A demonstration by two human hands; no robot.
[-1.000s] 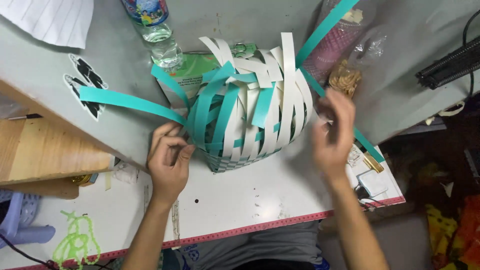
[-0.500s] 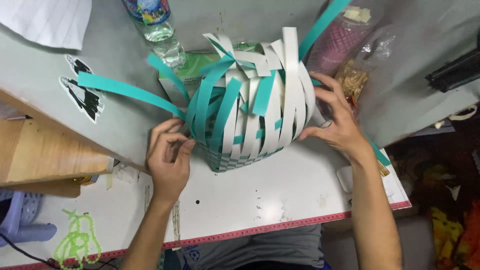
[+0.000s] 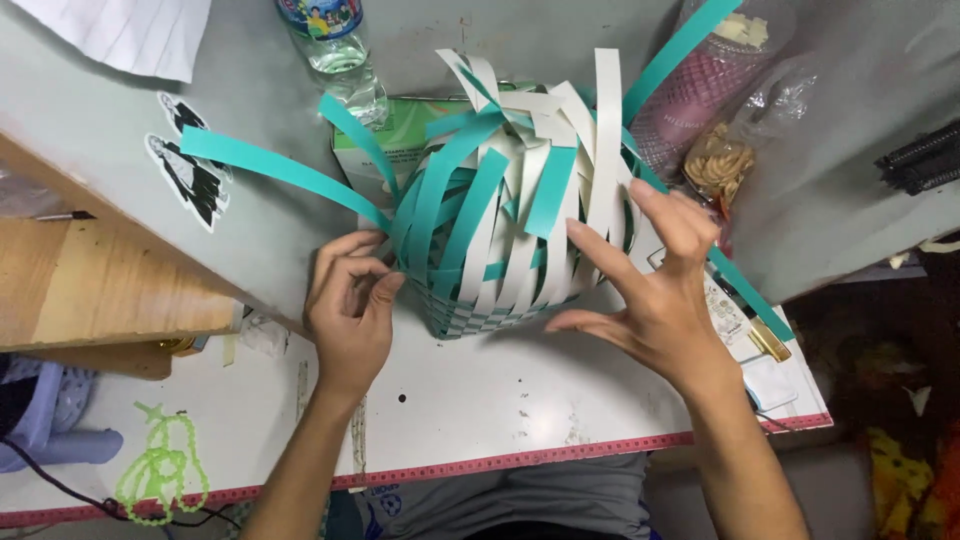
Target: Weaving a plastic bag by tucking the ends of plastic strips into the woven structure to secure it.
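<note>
Near the front edge of a white table [image 3: 500,400], a person is weaving a half-built basket [image 3: 505,235] from teal and white paper strips. The basket is lying tipped on its side at the middle of the table, its checkered woven base [image 3: 470,318] facing the front edge and its loose strip ends fanning toward the back edge, so its long axis is running front to back. The left hand [image 3: 350,310] is pressing against the basket's left side, fingers curled together and seemingly pinching a strip there, though whether it is truly gripping cannot be told. The right hand [image 3: 655,290] is hovering spread and empty, its fingertips just brushing the white strips on the right side. One long teal strip [image 3: 285,172] is trailing out toward the left edge, another [image 3: 680,45] is rising toward the back right corner. The basket is looking light, springy and easily creased; the tight woven base is likely offering the firmest hold, the free strips bending at a touch. A plastic bottle [image 3: 335,45] and a green box [image 3: 385,145] are standing behind it, a pink mesh cup [image 3: 690,95] and a bag of snacks [image 3: 720,160] are sitting toward the right edge.
</note>
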